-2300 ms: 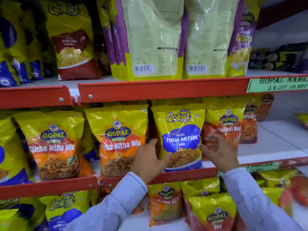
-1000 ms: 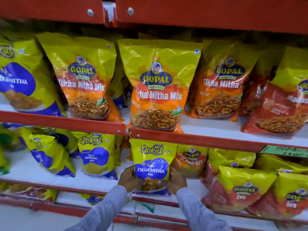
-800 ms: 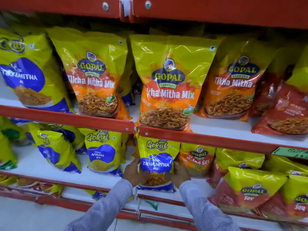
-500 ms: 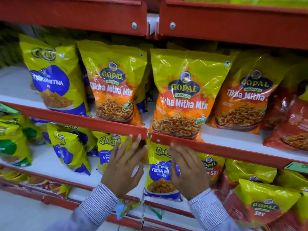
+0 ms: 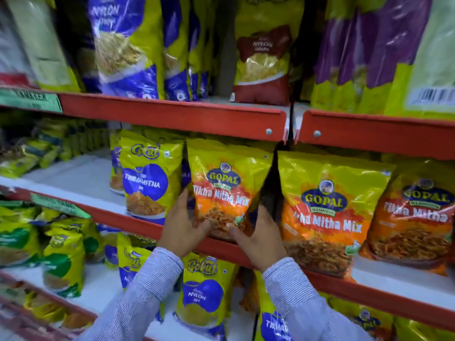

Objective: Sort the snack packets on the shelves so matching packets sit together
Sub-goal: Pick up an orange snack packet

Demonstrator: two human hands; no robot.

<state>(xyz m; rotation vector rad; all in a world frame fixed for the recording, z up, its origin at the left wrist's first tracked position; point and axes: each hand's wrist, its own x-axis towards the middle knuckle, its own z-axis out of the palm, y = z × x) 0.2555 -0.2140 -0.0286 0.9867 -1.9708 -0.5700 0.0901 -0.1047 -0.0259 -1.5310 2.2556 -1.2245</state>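
Both hands have left the blue Gokul Tikha Mitha packet (image 5: 273, 323), which now stands on the lower shelf, and risen to the middle shelf (image 5: 138, 219). The left hand (image 5: 183, 227) and right hand (image 5: 258, 238) now take a grip on the orange Gopal Tikha Mitha Mix packet (image 5: 222, 190), one at each lower side, tilting it leftward.

Both hands grip the lower part of an orange Gopal Tikha Mitha Mix packet (image 5: 226, 193) standing on the middle shelf (image 5: 138, 219): the left hand (image 5: 183, 227) on its left edge, the right hand (image 5: 258, 238) on its right. Just left of that packet stands a yellow-and-blue Gokul packet (image 5: 147, 180). Just right of it stand two more Gopal Tikha Mitha Mix packets (image 5: 327, 212). Below it sits a Gokul Nylon Sev packet (image 5: 204, 291).
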